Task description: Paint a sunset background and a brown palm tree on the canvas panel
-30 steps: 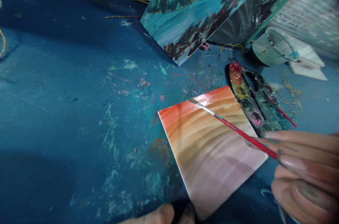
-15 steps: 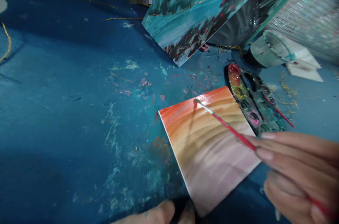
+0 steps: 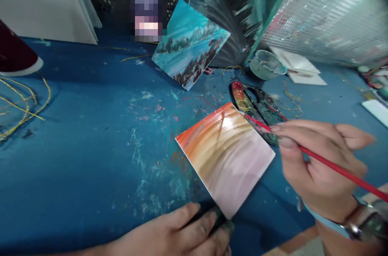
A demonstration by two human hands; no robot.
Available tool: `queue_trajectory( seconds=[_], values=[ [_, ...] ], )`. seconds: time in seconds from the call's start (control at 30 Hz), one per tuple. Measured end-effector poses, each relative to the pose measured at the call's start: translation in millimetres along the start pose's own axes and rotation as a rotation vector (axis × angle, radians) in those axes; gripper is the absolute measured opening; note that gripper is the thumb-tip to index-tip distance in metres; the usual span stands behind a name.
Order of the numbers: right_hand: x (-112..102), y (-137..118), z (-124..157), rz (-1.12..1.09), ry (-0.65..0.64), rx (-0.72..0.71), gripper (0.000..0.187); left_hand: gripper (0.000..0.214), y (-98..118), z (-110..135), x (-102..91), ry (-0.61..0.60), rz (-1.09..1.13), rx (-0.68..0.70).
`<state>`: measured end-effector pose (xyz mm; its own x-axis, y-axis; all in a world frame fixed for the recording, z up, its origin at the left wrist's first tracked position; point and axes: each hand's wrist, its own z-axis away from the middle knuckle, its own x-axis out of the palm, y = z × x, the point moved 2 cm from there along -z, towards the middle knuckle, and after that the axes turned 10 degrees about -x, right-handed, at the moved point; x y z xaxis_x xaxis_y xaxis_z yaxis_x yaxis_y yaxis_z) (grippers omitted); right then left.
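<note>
A small canvas point(image 3: 226, 155) painted in orange, brown and pale pink bands lies on the blue table point(image 3: 75, 147). My right hand point(image 3: 315, 163) pinches a thin red paintbrush point(image 3: 330, 165); its tip sits over the paint palette point(image 3: 254, 104) at the canvas's far right corner. My left hand point(image 3: 178, 236) rests on the table at the canvas's near corner, paint-stained fingers curled against the edge and touching it.
A blue landscape painting point(image 3: 189, 52) leans behind, next to a dark painting point(image 3: 230, 17) and white mesh point(image 3: 327, 9). A water cup point(image 3: 266, 64) lies by the palette. Gold cord point(image 3: 21, 106) coils at left. White boards point(image 3: 45, 1) stand far left.
The view has pulled back and up. My right hand drew the brush tip off the canvas's upper area to the palette. My left hand now shows more fully at the canvas corner.
</note>
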<state>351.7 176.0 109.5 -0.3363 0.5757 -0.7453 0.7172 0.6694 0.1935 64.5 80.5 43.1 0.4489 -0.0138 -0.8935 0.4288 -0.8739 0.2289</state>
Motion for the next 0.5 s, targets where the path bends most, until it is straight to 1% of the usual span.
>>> queue_trajectory(
  seconds=[0.07,0.1,0.13,0.23,0.3,0.33,0.4,0.47,0.5],
  values=[
    [3,-13,-4,0.035,-0.036,-0.034,0.01,0.063,0,-6,-5.3,-0.012,-0.008,0.012],
    [3,-23,-6,0.015,-0.066,-0.059,0.01,0.06,1,-7,-7.0,-0.03,0.0,0.012],
    [1,-34,-8,-0.037,-0.099,-0.079,0.012,0.057,1,-7,-8.2,-0.046,0.007,0.014],
    [-13,-69,-11,-0.31,-0.181,-0.172,0.022,0.042,2,-6,-9.9,-0.069,0.009,0.037],
    [-22,-81,-11,-0.407,-0.157,-0.216,0.03,0.037,2,-5,-10.9,-0.078,0.009,0.07],
    [-23,-80,-12,-0.395,-0.128,-0.21,0.03,0.037,2,-5,-11.7,-0.079,0.01,0.076],
    [-19,-67,-13,-0.254,-0.063,-0.142,0.026,0.039,1,-5,-13.3,-0.091,0.014,0.078],
    [-8,-50,-14,-0.065,-0.058,-0.075,0.019,0.043,0,-5,-14.9,-0.095,0.02,0.085],
    [-3,-45,-14,-0.004,-0.06,-0.062,0.016,0.045,0,-4,-15.3,-0.102,0.022,0.093]
  ],
)
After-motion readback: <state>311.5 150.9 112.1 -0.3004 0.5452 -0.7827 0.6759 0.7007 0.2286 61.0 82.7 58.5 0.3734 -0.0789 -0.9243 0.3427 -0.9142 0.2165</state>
